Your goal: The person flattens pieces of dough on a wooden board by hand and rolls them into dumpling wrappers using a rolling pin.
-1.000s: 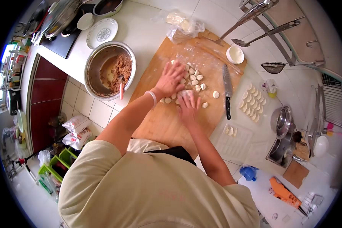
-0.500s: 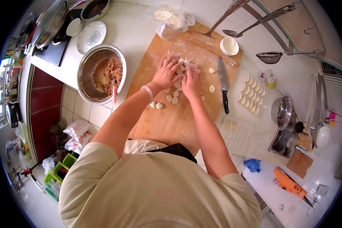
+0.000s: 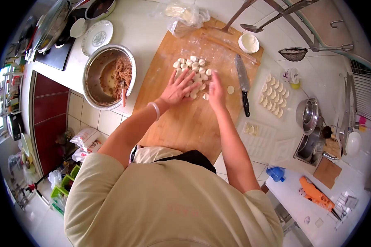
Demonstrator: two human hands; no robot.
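Observation:
On the wooden board lies a cluster of small white dough pieces. My left hand is spread flat over the cluster's lower left part, fingers apart. Beside the cluster's right edge, my right hand is turned on edge and partly blurred; its fingers look extended, and nothing shows in it. One dough piece lies apart, right of my right hand. A knife with a black handle rests on the board's right side. Flour dusts the upper board.
Left of the board stands a metal bowl of meat filling. A rolling pin, a white bowl and a plastic bag are at the back. Rows of dumplings lie to the right, near a plastic tray.
The scattered dough pieces are now gathered in a tighter cluster. My right hand has moved down and to the right, off the pieces. My left hand has shifted slightly lower, its fingers spread.

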